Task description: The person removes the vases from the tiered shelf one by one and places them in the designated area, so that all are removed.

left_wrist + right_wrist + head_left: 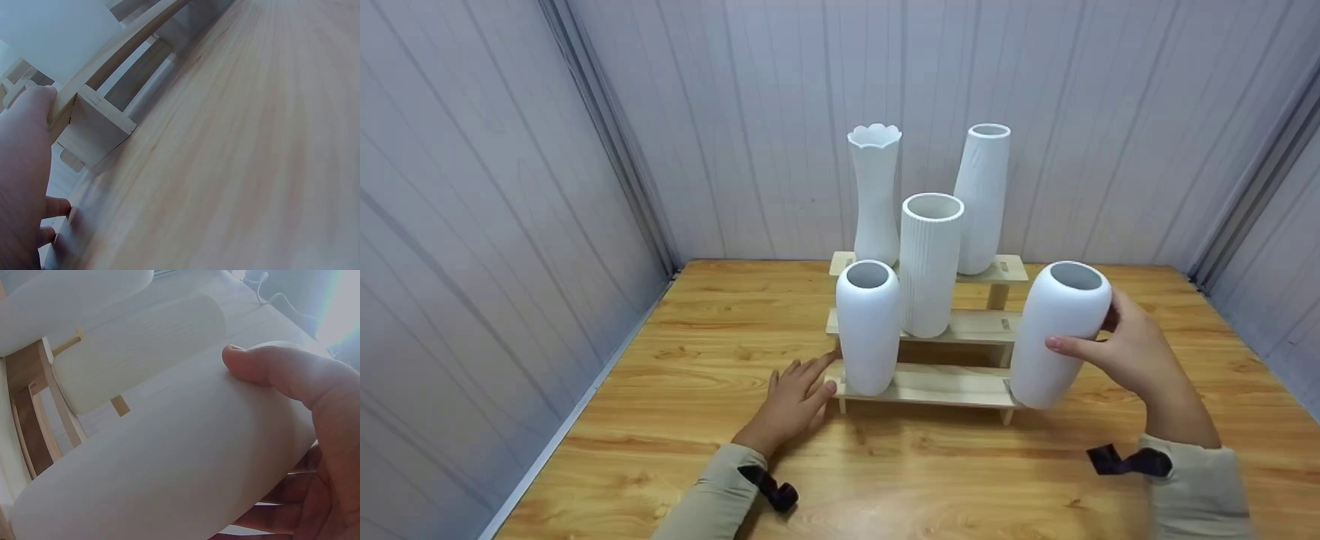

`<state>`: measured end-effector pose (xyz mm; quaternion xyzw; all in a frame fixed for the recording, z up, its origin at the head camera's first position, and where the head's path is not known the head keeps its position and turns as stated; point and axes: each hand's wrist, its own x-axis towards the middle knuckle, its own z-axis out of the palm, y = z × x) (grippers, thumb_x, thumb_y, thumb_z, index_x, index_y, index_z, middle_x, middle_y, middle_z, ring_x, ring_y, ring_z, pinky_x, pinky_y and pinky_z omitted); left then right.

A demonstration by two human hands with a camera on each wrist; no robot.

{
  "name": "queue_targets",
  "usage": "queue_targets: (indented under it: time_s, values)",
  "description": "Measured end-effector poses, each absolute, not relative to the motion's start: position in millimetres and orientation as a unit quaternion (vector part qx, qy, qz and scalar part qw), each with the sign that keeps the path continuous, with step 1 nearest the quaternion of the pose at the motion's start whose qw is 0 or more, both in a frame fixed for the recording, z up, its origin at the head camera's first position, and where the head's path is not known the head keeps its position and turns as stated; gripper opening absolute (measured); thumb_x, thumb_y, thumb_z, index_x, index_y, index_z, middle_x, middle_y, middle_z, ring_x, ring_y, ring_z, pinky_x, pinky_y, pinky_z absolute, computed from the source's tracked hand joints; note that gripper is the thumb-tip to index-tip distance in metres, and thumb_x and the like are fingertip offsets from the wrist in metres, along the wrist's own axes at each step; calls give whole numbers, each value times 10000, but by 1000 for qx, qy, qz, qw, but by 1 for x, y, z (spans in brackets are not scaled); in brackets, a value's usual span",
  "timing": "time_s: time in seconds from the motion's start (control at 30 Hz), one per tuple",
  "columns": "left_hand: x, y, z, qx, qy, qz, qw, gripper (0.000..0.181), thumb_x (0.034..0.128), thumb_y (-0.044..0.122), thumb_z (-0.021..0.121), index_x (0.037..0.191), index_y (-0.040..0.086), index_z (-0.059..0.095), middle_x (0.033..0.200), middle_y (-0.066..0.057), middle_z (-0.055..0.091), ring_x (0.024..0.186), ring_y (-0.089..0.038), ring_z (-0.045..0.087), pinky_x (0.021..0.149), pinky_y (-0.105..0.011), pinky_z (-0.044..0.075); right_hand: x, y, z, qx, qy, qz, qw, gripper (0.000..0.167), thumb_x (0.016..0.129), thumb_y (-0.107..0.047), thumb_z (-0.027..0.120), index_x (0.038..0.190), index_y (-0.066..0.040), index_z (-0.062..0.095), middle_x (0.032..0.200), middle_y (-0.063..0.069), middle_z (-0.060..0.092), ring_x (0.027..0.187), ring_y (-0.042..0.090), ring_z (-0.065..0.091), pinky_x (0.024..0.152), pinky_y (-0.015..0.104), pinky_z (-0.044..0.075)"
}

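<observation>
A smooth white vase [1057,337], tilted with its mouth to the right, is gripped by my right hand [1136,345] beside the right end of the lowest shelf. In the right wrist view my thumb [264,368] lies over the vase [169,450] and the fingers wrap its far side. My left hand [795,397] touches the left end of the three-step wooden stand [945,386], its fingers mostly straight. A matching smooth vase [870,337] stands upright on the lowest step. In the left wrist view, the thumb [42,101] rests against the shelf's end [62,107].
A ribbed white vase [930,270] stands on the middle step. The top step holds a scalloped-rim vase [876,202] at left and a tapered vase [984,202] at right. The wooden table [675,375] meets pale panel walls [772,135] behind and at both sides.
</observation>
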<state>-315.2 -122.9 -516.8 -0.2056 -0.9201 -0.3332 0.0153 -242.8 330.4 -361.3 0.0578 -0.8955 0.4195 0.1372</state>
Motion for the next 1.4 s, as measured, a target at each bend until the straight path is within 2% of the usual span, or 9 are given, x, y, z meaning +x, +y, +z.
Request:
queue_targets:
  time_s: [0.37, 0.77, 1.0, 1.2, 1.4]
  values:
    - [-315, -123, -516, -208, -922, -326, 20, 570, 1050, 575, 385, 1573, 349, 371, 1577, -107, 413, 1474, -499, 228, 1118, -758, 8, -246, 343, -365, 40, -896, 422, 131, 962, 834, -380, 845, 1536, 0, 308, 1346, 278, 523, 1209, 451, 532, 923, 638, 478]
    - [-315, -122, -514, -204, -925, -321, 14, 581, 1051, 584, 368, 1576, 336, 369, 1586, -98, 401, 1481, -488, 222, 1135, -735, 2, -249, 354, -369, 15, -896, 428, 119, 1002, 845, -407, 830, 1565, -7, 260, 1381, 307, 492, 1244, 468, 502, 940, 664, 462]
    - [-314, -122, -514, -208, -921, -330, 10, 559, 1061, 557, 375, 1581, 354, 349, 1584, -84, 404, 1486, -493, 201, 1131, -736, -11, -254, 361, -375, 15, -897, 424, 126, 961, 843, -402, 832, 1545, -16, 301, 1353, 270, 521, 1211, 416, 531, 906, 569, 502]
    - [-314, -123, -516, -210, -922, -326, 15, 563, 1059, 564, 369, 1580, 349, 354, 1583, -82, 407, 1483, -491, 212, 1127, -743, 2, -262, 362, -383, 10, -893, 438, 109, 1030, 832, -424, 837, 1561, 8, 252, 1391, 318, 479, 1253, 490, 502, 960, 682, 455]
    - [-315, -123, -516, -211, -921, -327, 14, 570, 1057, 571, 368, 1582, 350, 350, 1589, -60, 402, 1490, -475, 207, 1134, -732, -8, -269, 362, -391, 5, -890, 447, 92, 1082, 822, -436, 843, 1579, 9, 210, 1421, 328, 451, 1286, 501, 475, 992, 691, 426]
